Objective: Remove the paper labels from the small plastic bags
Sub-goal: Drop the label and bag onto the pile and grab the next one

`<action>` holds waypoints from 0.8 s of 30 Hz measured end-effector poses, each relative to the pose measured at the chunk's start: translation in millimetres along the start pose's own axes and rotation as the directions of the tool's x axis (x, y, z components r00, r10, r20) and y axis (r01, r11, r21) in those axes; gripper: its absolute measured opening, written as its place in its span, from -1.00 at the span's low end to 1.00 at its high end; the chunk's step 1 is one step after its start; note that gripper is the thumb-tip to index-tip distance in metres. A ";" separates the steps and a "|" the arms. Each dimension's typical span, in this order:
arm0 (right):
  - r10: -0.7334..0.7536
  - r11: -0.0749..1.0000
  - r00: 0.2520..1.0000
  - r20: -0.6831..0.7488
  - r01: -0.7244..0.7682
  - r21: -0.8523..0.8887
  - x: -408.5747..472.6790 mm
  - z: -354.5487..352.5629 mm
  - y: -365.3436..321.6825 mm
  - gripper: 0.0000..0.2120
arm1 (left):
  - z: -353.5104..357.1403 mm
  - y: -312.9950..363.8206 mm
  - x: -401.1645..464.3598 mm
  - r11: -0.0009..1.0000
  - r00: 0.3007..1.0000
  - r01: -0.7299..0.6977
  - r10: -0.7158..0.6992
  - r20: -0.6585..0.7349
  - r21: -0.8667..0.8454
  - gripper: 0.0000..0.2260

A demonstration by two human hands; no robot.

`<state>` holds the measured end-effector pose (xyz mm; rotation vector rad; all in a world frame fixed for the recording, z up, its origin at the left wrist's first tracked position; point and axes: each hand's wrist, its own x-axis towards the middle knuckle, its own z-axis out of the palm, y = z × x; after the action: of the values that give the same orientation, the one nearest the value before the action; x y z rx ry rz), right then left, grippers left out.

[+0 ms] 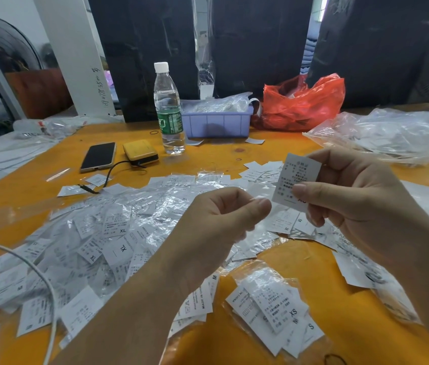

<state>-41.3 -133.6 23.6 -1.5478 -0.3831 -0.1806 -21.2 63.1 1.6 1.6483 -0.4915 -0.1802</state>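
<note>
The head view looked down on an orange worktop (274, 154) strewn with bagged labels. The right hand (361, 196) pinched a label (296, 179) between thumb and fingers, held upright above the pile (108, 233); its small print was too fine to read. The left hand (221, 219) was closed, thumb against forefinger, on what looked like a thin clear bag (258, 192), though I could not tell for sure. Labels in the pile read "XL", those under the right hand "M". A clear packet (274, 304) near the front edge showed "XS", "M", "S" and "IN CHINA"; a label beside the left wrist read "MADE IN CHINA". Further back stood a water bottle (168, 109) with a green wrapper, a phone (98, 156), a yellow power bank (141, 152) with a black cable, a purple bin (217, 122) of bags, a red bag (303, 104) and a heap of clear plastic (392, 133) at the right. A white cable (37, 272) crossed the pile at the left.
</note>
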 end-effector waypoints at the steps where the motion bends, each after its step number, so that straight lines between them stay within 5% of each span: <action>1: 0.003 1.000 1.000 0.007 -0.003 -0.006 0.2 -0.4 -0.1 -0.79 | 0.0 0.0 -0.1 1.000 1.000 -0.005 0.005 0.003 -0.001 -0.76; 16: 0.103 0.981 0.994 0.026 -0.106 0.163 2.5 0.9 1.7 -0.81 | -0.7 0.5 0.2 1.000 1.000 0.008 -0.008 0.016 0.024 -0.78; 24: 0.069 0.995 0.997 0.022 -0.070 0.077 2.0 2.8 5.3 -0.79 | -0.8 -0.3 1.2 1.000 1.000 0.009 -0.010 0.029 0.017 -0.79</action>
<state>-37.9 -130.5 19.4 -1.4848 -0.3474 -0.0953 -19.8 63.3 1.6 1.6671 -0.5084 -0.2078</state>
